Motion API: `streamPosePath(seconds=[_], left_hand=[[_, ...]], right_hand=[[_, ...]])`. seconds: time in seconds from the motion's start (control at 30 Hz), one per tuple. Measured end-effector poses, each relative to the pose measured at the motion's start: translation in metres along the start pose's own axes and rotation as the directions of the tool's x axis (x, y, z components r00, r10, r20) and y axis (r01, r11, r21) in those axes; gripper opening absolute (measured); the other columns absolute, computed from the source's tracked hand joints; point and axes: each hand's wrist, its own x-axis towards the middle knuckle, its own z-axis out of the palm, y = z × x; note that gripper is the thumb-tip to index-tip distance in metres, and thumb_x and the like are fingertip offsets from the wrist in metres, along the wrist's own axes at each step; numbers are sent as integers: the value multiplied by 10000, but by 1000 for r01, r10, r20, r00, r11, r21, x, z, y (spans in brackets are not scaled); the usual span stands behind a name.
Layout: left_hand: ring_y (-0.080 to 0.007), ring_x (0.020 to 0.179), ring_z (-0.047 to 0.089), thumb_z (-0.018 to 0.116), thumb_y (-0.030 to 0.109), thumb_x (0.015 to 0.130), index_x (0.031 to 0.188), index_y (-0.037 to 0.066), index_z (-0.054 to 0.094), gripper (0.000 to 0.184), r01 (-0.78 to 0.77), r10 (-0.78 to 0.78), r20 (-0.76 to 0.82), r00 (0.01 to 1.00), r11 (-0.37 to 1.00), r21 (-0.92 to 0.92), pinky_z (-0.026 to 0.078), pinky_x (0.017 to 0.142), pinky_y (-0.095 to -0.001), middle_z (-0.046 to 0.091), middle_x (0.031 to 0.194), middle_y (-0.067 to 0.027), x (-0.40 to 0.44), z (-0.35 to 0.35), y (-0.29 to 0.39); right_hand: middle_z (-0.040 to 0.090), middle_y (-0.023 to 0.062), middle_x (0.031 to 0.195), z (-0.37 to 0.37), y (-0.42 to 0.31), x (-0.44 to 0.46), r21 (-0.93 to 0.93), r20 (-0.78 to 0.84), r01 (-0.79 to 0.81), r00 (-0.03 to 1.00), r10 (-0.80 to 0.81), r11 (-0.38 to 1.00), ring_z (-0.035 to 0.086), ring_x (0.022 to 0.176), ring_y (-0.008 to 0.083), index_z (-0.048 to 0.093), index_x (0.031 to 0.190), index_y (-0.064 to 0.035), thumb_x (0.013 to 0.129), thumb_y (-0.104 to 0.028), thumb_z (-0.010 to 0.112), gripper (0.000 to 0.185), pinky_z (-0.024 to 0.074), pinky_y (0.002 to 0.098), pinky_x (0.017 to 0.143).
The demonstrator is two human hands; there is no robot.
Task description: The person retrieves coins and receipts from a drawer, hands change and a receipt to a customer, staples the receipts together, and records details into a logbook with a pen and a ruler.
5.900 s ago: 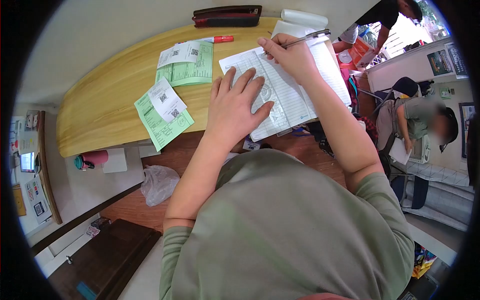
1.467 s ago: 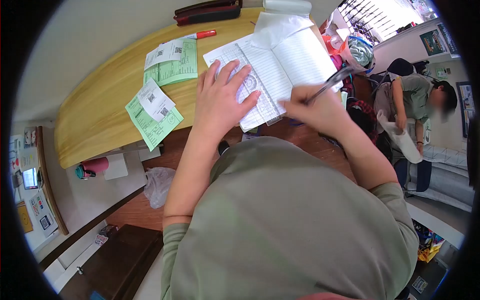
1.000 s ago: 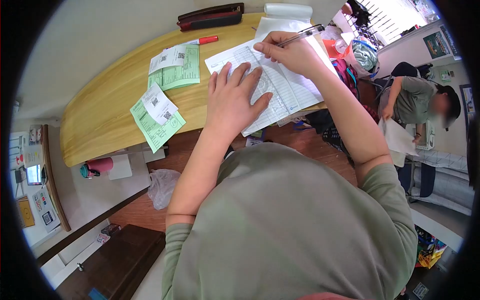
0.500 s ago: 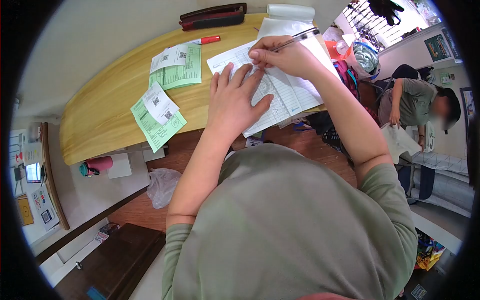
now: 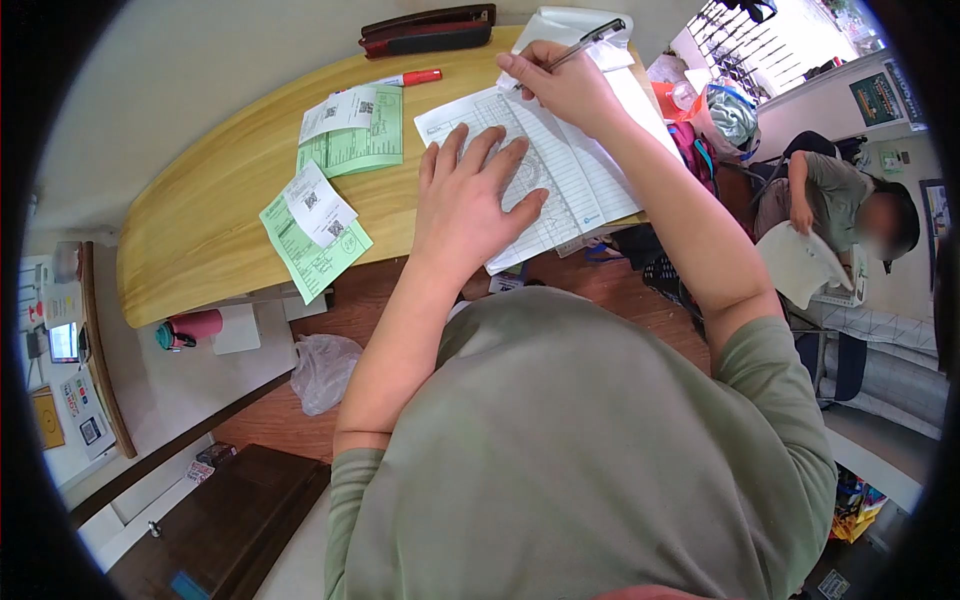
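An open lined notebook [image 5: 600, 175] lies on the wooden table [image 5: 215, 190], with a clear ruler [image 5: 560, 190] across its left page. My left hand [image 5: 475, 195] rests on the page and the ruler's edge, fingers spread, holding nothing. Above the notebook's upper part, my right hand [image 5: 565, 88] is closed around a pen [image 5: 592, 38], its tip pointing down to the left near the top of the page. To the left lie two green forms [image 5: 385, 142] with white slips [image 5: 320, 205] on them, and a red marker [image 5: 422, 77].
A dark red stapler [image 5: 428, 32] sits at the table's back edge. A pink bottle [image 5: 195, 327] stands on a lower surface at left, near a plastic bag [image 5: 325, 375] on the floor. Bags [image 5: 730, 118] are at right, where another person [image 5: 835, 200] holds a pale sheet.
Compared with half a second ago, my right hand and the pen have moved up and away from my left hand, towards the page's top. My left hand stays in place. The other person's sheet has shifted.
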Motion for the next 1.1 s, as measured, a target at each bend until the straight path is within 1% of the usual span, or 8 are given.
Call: streamPosePath(seconds=[0.1,0.2,0.3,0.4,0.67,0.8,0.9,1.1], left_hand=[[-379,1315,419,704,425,790,1279,188,624,549,4,-4,2,1000,1000,-1,283,1112,-521,559,1341,-93,1,1,0],[-379,1314,420,706,424,787,1277,185,625,551,5,-5,5,1000,1000,-4,284,1111,-520,560,1338,-96,1,0,0],[-380,1314,418,708,423,785,1278,182,624,555,3,-3,8,1000,1000,-10,283,1112,-520,560,1338,-99,0,-1,-1],[-381,1316,415,710,422,784,1278,180,623,557,2,-2,10,1000,1000,-8,283,1112,-520,558,1340,-100,0,0,-1],[-380,1316,414,710,420,784,1278,185,622,554,3,-3,12,1000,1000,-9,281,1113,-525,553,1343,-98,1,0,-1],[-385,1305,420,699,418,778,1237,144,644,537,-8,7,-24,1000,999,-34,274,1107,-556,565,1324,-111,1,3,-2],[-388,1303,422,701,418,777,1232,147,646,532,-14,13,-27,1000,999,-40,278,1105,-560,564,1321,-108,-1,4,-2],[-391,1303,424,702,415,779,1233,157,642,526,-25,24,-35,999,999,-32,278,1103,-570,561,1322,-102,1,7,-3]], right_hand=[[628,7,640,4,2,1,35,-1,6,1000,-5,999,560,595,74,650,690,-34,864,-497,705,498,438,248,562],[622,96,609,6,3,2,-118,-5,5,1000,-6,993,621,599,216,673,709,-24,781,-562,734,546,483,358,591],[614,110,605,7,0,0,-96,-62,11,998,-17,995,605,587,249,664,703,-14,757,-550,755,546,478,368,588],[609,112,599,10,3,1,-83,-89,36,995,-44,996,591,579,252,657,689,-16,754,-547,756,544,476,377,589],[604,119,595,11,4,2,-100,-52,-9,999,4,995,590,583,262,650,678,-21,752,-537,759,532,476,389,599],[613,118,603,11,1,2,-124,-44,-6,999,0,992,597,595,267,658,694,-24,740,-545,767,534,480,391,611],[631,35,609,8,-1,2,-187,-32,-3,999,-3,982,573,576,127,659,705,-32,770,-520,763,503,463,308,580],[619,45,596,11,0,2,-207,-72,45,996,-61,977,571,570,151,650,690,-34,766,-535,758,519,457,323,576]])
